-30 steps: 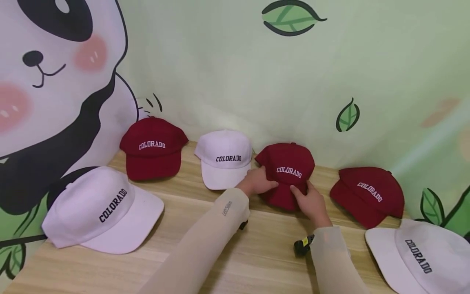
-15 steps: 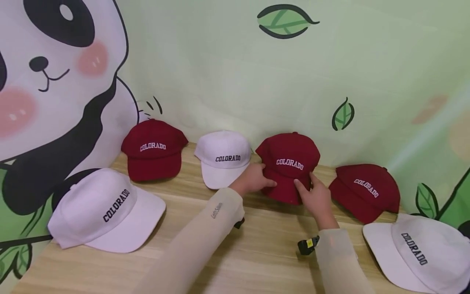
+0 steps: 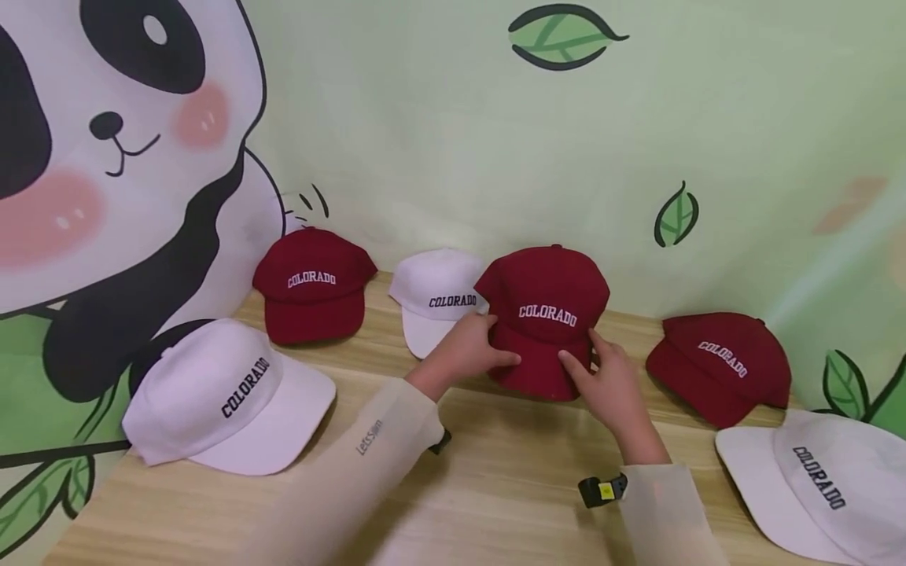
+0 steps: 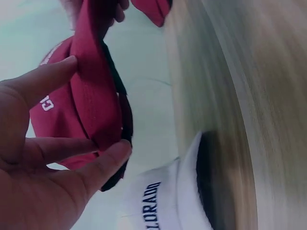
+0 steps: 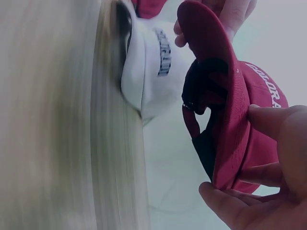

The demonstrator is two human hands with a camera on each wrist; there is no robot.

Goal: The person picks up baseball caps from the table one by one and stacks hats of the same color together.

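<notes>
Both hands hold a dark red baseball cap (image 3: 548,283) by the two sides of its brim, its white COLORADO lettering towards me. My left hand (image 3: 463,350) pinches the left side of the brim, and my right hand (image 3: 609,385) the right side. In both wrist views the cap is lifted off the table; the right wrist view shows its dark inside and back strap. Just behind and left of the held cap stands a white cap (image 3: 428,287), partly hidden by the red cap and the left hand.
Another red cap (image 3: 314,287) sits at the back left and a third red cap (image 3: 722,365) at the right. White caps rest at the front left (image 3: 212,397) and front right (image 3: 828,479). The wooden table (image 3: 495,479) meets a printed backdrop (image 3: 425,141) behind.
The held red cap has risen from the table and come slightly left and nearer, now overlapping the white cap's edge. Both hands moved with it. The other caps stay in place.
</notes>
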